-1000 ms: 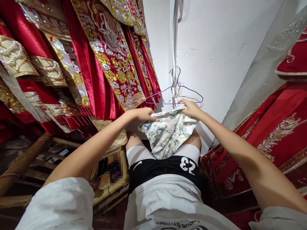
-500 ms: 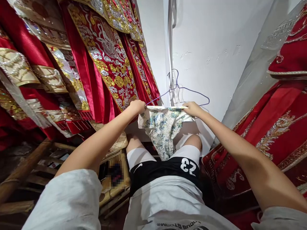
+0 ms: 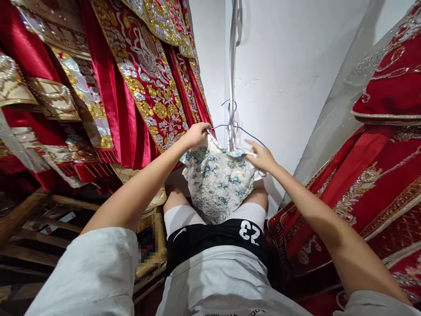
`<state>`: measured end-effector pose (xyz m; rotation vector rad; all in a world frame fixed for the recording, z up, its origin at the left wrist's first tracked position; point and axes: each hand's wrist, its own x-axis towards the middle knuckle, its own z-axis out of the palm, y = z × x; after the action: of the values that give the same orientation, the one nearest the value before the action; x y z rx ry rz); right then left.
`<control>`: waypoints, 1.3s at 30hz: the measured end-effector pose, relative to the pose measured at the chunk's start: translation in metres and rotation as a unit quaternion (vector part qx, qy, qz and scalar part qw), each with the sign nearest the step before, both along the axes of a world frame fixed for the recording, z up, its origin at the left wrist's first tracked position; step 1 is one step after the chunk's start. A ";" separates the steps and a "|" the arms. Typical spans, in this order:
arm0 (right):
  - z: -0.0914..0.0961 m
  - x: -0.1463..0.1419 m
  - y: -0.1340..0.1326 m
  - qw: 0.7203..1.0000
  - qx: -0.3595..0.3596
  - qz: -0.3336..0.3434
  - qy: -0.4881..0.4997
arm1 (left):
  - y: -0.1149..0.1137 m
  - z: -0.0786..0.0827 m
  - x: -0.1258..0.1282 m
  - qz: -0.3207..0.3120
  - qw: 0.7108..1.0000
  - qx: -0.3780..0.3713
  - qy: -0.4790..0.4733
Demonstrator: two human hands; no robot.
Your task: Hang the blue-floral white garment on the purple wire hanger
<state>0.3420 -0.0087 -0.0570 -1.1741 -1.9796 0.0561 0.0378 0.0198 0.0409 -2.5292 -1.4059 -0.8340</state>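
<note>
A pale garment with a blue-green flower print (image 3: 217, 184) hangs in front of my knees from a thin purple wire hanger (image 3: 235, 127). My left hand (image 3: 197, 134) is closed on the garment's upper left corner together with the hanger's left end. My right hand (image 3: 261, 157) pinches the garment's top edge on the right, by the hanger's other arm. The hanger's hook points up toward the white wall.
Red robes with gold and silver embroidery (image 3: 148, 74) hang close on the left. More red embroidered cloth (image 3: 371, 175) is on the right. A white wall (image 3: 289, 66) is ahead, a wooden bench (image 3: 29, 210) at lower left.
The garment has been drawn up over the hanger and now hangs spread wider. My left hand rose and moved right along the hanger; my right hand dropped slightly and shifted left.
</note>
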 end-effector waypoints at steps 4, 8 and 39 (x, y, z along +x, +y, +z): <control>0.010 0.036 0.010 0.992 0.039 -0.055 0.103 | 0.007 0.004 -0.002 0.006 1.000 0.001 0.012; 0.020 0.055 0.013 0.992 -0.056 -0.016 0.112 | 0.006 0.002 0.004 0.016 0.999 0.000 -0.027; -0.030 -0.039 -0.023 0.629 -0.324 0.349 0.614 | 0.024 -0.010 0.009 -0.015 0.987 0.018 -0.158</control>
<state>0.3030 -0.0319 -0.0871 -0.3197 -0.9329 1.6285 0.0470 0.0435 0.0308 -2.4793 -1.4198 -1.3004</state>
